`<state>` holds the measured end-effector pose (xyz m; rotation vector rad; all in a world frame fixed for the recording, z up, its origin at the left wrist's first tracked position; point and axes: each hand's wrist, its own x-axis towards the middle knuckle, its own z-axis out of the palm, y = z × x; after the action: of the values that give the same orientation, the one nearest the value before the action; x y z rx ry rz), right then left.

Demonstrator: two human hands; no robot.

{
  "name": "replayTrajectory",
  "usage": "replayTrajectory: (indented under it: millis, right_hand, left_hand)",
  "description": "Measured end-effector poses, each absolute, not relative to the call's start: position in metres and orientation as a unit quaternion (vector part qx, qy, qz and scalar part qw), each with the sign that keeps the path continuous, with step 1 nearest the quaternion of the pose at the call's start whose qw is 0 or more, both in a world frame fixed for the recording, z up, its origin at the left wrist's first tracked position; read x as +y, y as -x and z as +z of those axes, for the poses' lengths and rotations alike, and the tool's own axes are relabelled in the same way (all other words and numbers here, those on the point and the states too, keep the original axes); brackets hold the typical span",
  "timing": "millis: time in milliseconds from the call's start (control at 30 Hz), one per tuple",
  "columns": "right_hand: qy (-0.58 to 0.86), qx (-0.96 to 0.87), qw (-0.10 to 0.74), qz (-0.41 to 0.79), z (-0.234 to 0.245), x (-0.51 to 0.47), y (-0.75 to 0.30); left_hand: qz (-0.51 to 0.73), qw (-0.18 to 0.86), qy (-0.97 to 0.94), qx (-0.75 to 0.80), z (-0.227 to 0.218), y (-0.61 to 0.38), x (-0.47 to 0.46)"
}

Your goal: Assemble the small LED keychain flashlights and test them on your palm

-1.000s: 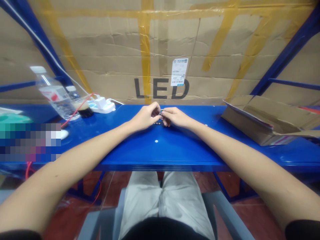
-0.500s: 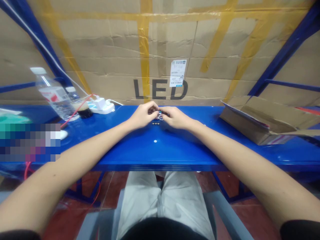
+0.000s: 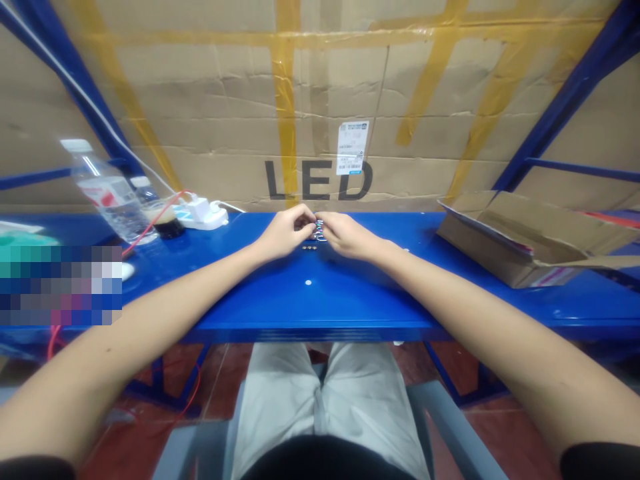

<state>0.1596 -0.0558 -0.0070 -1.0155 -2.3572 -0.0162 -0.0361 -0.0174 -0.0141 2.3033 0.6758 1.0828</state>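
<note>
My left hand [image 3: 287, 231] and my right hand [image 3: 349, 235] meet over the far middle of the blue table. Between their fingertips is a small shiny metal piece [image 3: 321, 231], too small to make out its kind. The left thumb and index finger are curled into a pinch at its left side. On the right, the fingers are pressed together against its other side. Just below the hands, several tiny gold-coloured bits [image 3: 309, 248] lie in a short row on the table. A white round spot [image 3: 308, 283] shows nearer the front edge.
On the left stand a clear water bottle [image 3: 107, 197], a smaller bottle with dark liquid [image 3: 170, 223] and a white power strip [image 3: 205, 215] with cables. An open cardboard box [image 3: 515, 257] sits at the right. Behind the blue table [image 3: 280, 300] rises a large carton wall [image 3: 225, 133].
My right thumb and fingers have shifted slightly on the shiny piece, so more of it shows. My left hand keeps its pinch. The whole view has moved a little.
</note>
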Motion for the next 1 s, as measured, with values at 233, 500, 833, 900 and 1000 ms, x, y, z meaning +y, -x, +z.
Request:
replayTrajectory:
  millis: [233,500,833,900,1000]
  right_hand:
    - [0.414,-0.872,0.26,-0.026,-0.007,-0.058,-0.159]
    - [0.439,-0.865,0.242,-0.027,-0.008,-0.058,-0.159]
    - [0.438,-0.868,0.232,-0.013,-0.01,-0.055,-0.16]
    - [0.44,-0.869,0.228,-0.013,-0.01,-0.055,-0.159]
    - [0.444,-0.868,0.221,-0.01,-0.01,-0.054,-0.159]
  left_hand:
    - [0.414,0.337,-0.809,0.248,-0.015,0.029,-0.02]
    - [0.422,0.389,-0.77,0.278,-0.017,0.022,-0.024]
    - [0.408,0.443,-0.737,0.307,-0.01,0.017,-0.031]
    - [0.412,0.44,-0.736,0.309,-0.009,0.018,-0.03]
    - [0.408,0.416,-0.748,0.319,-0.008,0.018,-0.031]
